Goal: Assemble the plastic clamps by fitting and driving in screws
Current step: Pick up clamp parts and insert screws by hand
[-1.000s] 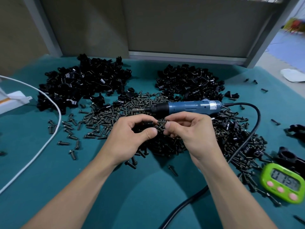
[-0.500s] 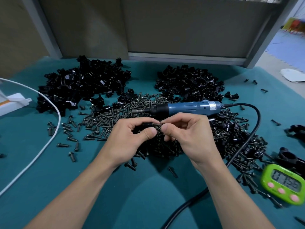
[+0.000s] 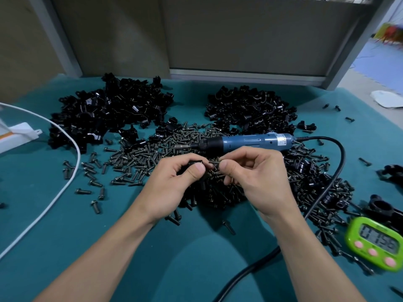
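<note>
Slightly wider apart than half a second ago, the two hands sit over the middle of the bench [image 3: 65, 247] with a short gap now between the thumbs; the left hand [image 3: 174, 184] curls its thumb and fingers round one small black clamp piece [image 3: 194, 163], most of it hidden by the fingers; the right hand [image 3: 258, 177] pinches one dark screw [image 3: 214, 162] between thumb and forefinger, the screw lying level and pointing at the clamp piece, its tip just beside it; whether they touch cannot be told; under and around both hands spreads one broad heap of loose screws [image 3: 150, 153], too many to count, thinning to scattered ones on the left; just behind the hands one blue electric screwdriver [image 3: 246, 141] lies on that heap, bit to the left, untouched; its one black cable [image 3: 337, 168] loops off to the right and back toward the near edge; farther back stand two piles of black clamp parts, a larger left pile [image 3: 109, 114] and a right pile [image 3: 250, 110], well apart from each other; at the right edge lie a few assembled clamps [image 3: 380, 205]; near them one green timer [image 3: 376, 243] shows three pink buttons; at the left one white cable [image 3: 65, 173] curves across the bench beside one white box [image 3: 17, 136]
</note>
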### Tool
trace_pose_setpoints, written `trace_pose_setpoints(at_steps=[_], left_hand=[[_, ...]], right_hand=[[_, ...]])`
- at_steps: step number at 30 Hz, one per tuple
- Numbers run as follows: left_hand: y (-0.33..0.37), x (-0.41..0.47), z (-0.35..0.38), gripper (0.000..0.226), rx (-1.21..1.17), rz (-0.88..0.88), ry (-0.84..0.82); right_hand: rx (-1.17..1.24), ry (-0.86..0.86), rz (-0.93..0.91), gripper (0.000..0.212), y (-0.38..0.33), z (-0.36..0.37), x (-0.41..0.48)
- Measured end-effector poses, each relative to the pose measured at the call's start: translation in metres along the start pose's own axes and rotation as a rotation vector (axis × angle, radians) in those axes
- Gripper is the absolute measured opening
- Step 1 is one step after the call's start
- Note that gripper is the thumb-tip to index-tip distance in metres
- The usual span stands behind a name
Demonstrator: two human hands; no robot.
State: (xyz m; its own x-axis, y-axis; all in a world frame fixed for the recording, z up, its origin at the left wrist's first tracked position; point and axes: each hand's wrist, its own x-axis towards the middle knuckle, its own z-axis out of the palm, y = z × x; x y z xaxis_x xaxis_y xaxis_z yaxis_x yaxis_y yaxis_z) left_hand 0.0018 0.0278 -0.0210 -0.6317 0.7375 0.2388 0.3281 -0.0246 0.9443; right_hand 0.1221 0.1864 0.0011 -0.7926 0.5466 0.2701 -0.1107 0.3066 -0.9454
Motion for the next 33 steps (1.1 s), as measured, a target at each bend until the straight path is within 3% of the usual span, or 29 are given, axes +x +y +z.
trace_pose_setpoints(at_steps=[4, 10, 16, 22, 26, 29, 33], left_hand=[[-0.001, 0.0, 0.0, 0.019, 0.012, 0.006, -0.016], [0.0, -0.001, 0.0, 0.016, 0.097, 0.001, -0.007], [0.0, -0.003, -0.003, 0.031, 0.277, 0.031, -0.024], [-0.001, -0.005, -0.002, 0.025, 0.338, 0.042, -0.004], [-0.001, -0.003, -0.003, 0.018, 0.325, 0.023, 0.016], [-0.002, -0.003, -0.003, 0.032, 0.321, 0.003, 0.014], [-0.001, -0.005, -0.005, 0.045, 0.298, 0.05, -0.012]], right_hand=[[-0.032, -0.052, 0.005, 0.003, -0.002, 0.003, -0.002], [-0.123, 0.032, -0.021, 0.013, -0.001, 0.006, -0.004], [-0.213, -0.026, 0.019, 0.019, 0.0, 0.015, -0.007], [-0.402, -0.092, 0.121, 0.049, 0.003, 0.023, -0.007], [-0.308, -0.118, 0.14, 0.034, 0.0, 0.015, -0.005], [-0.226, -0.163, 0.13, 0.018, -0.001, 0.013, -0.004], [-0.319, -0.18, 0.048, 0.029, -0.002, 0.018, -0.005]])
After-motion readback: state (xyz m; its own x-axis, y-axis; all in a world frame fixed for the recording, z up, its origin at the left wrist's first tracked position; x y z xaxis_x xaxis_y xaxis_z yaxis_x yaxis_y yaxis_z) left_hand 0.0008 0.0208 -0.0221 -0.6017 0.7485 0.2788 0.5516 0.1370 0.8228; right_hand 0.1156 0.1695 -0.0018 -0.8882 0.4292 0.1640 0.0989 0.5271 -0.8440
